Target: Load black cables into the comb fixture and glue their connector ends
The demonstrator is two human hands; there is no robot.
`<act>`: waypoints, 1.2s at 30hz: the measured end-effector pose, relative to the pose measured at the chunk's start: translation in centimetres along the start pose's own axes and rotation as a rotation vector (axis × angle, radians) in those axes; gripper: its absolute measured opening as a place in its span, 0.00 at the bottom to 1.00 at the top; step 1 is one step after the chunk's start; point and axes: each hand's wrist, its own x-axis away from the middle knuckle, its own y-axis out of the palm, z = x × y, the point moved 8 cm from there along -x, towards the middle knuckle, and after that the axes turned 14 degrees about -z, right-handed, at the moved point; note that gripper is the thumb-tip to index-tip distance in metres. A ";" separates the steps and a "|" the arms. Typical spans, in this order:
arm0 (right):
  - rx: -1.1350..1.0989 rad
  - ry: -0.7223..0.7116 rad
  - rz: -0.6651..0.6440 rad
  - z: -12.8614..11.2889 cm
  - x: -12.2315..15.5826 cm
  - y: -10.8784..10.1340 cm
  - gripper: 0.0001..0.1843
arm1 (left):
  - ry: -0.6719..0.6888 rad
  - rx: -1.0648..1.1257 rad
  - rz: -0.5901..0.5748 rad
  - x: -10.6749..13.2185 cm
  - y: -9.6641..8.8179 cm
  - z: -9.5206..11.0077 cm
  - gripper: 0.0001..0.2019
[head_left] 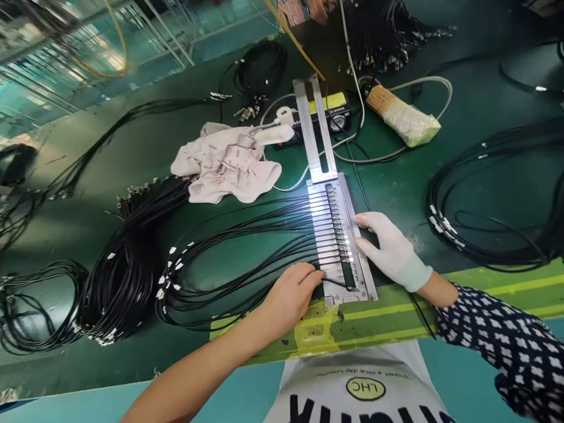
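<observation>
A metal wire fixture (341,235) lies on the green bench near the front edge, with several thin black cables (247,235) laid side by side in its slots. My left hand (291,296), bare, pinches one black cable at the fixture's lowest slot. My right hand (390,249) wears a white glove and rests with its fingers spread flat against the fixture's right edge.
Bundles of black cables (127,264) lie at the left, another coil (493,217) at the right. A crumpled cloth (229,167), a black-and-yellow device (335,114) with white cords and a wrapped roll (403,117) sit behind the fixture. Yellow-green tape (484,296) marks the bench edge.
</observation>
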 end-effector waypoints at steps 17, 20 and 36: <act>-0.057 -0.037 -0.006 -0.3 -0.4 -0.4 0.19 | -0.081 0.005 0.122 -1.2 0.8 -1.4 0.10; -0.060 -0.039 -0.012 -0.3 -0.5 -0.4 0.19 | -0.038 -0.010 0.080 -1.1 1.2 -1.4 0.14; 0.019 0.067 -0.067 2.2 -0.1 0.5 0.21 | -0.097 -0.256 -0.164 1.2 3.5 -0.3 0.26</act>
